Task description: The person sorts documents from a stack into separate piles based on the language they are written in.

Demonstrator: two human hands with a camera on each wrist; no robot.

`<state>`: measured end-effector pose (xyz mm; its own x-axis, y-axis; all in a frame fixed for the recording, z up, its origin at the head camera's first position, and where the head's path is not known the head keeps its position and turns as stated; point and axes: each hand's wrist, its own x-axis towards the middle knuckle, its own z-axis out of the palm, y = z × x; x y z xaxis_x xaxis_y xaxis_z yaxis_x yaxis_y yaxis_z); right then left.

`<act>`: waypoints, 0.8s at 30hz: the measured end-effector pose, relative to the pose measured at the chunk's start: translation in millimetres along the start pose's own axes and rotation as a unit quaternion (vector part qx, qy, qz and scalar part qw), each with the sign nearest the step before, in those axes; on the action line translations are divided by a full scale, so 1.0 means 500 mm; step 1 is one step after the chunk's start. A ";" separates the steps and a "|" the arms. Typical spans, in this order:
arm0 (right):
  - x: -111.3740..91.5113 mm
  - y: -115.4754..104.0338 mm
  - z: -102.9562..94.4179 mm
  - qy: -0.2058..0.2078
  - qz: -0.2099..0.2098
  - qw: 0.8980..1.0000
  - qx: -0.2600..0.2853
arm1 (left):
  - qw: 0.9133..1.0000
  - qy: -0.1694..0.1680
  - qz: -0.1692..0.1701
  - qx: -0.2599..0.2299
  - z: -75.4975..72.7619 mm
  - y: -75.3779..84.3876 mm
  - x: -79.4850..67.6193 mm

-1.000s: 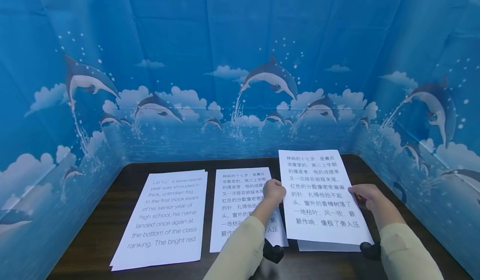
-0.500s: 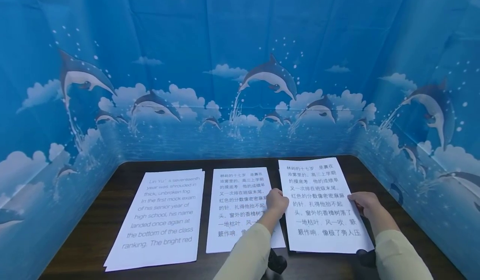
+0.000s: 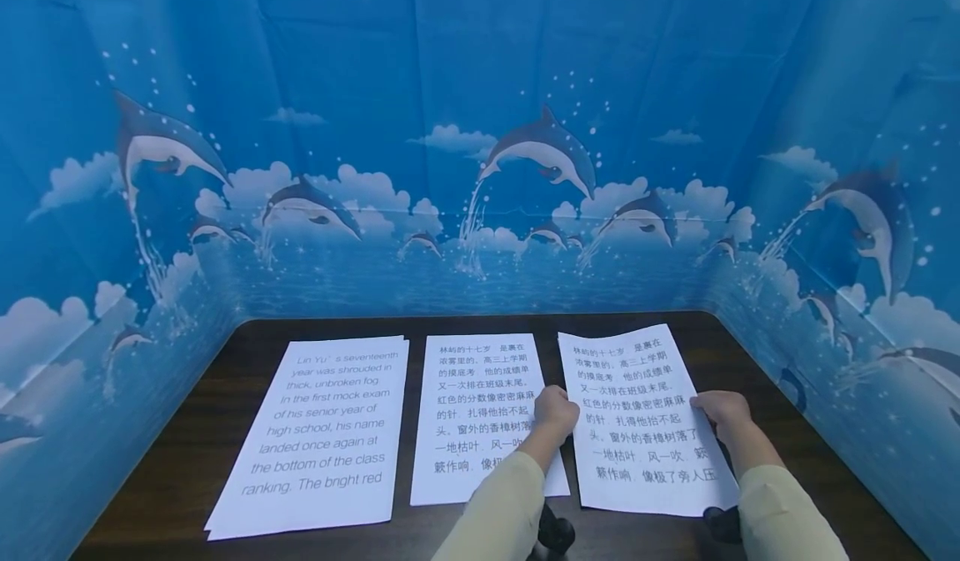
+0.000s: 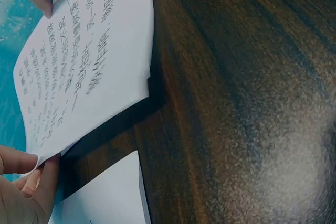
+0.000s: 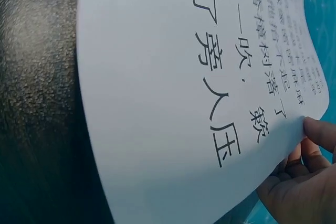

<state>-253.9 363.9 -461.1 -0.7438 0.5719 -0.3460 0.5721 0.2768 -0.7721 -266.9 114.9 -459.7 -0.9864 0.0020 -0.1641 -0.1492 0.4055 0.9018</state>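
Printed paper sheets with Chinese text are at the right of the table, bowed and raised off the wood in the left wrist view. A second edge peeks out at their top left corner. My left hand pinches their left edge between thumb and fingers, also seen in the left wrist view, where this hand is at lower left. On the opposite edge my right hand pinches the paper; in the right wrist view its thumb lies on top and the fingers curl beneath.
A middle stack of Chinese-text paper lies just left of my left hand, partly under that forearm. Further left lies a stack of English-text paper, its sheets slightly offset. A blue dolphin-print curtain surrounds the dark wooden table on three sides.
Both hands have lowered the right-hand sheets toward the table. The lower sheet that stuck out below the front edge is now covered. The paper bows more between my hands.
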 end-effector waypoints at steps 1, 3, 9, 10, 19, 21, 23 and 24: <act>-0.003 0.000 0.000 0.001 0.000 1.000 -0.001 | 1.000 -0.002 0.002 -0.001 -0.001 0.000 0.000; -0.009 -0.002 0.000 0.003 -0.001 1.000 -0.004 | 1.000 -0.004 0.007 -0.001 -0.001 -0.002 0.000; -0.034 -0.008 -0.001 0.009 0.013 1.000 -0.003 | 1.000 -0.022 0.002 0.011 -0.001 -0.001 -0.004; -0.036 -0.009 -0.001 0.010 0.014 1.000 -0.002 | 1.000 -0.026 -0.001 0.016 -0.001 0.000 -0.005; -0.029 -0.004 0.000 0.003 0.022 1.000 -0.015 | 0.998 -0.036 0.005 0.051 -0.010 0.016 -0.013; -0.022 -0.001 0.001 0.000 0.023 1.000 -0.019 | 0.998 -0.038 0.004 0.057 -0.013 0.019 -0.015; -0.009 0.006 0.003 -0.005 0.027 0.999 -0.018 | 0.997 -0.039 0.003 0.067 -0.016 0.022 -0.015; -0.001 0.009 0.003 -0.007 0.029 0.999 -0.014 | 0.997 -0.040 0.001 0.072 -0.019 0.023 -0.014</act>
<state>-251.5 363.7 -465.4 -0.7131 0.5773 -0.3977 0.6244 0.2652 -0.7347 -262.2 111.0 -444.4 -0.9774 0.0734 -0.1982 -0.1298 0.5318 0.8369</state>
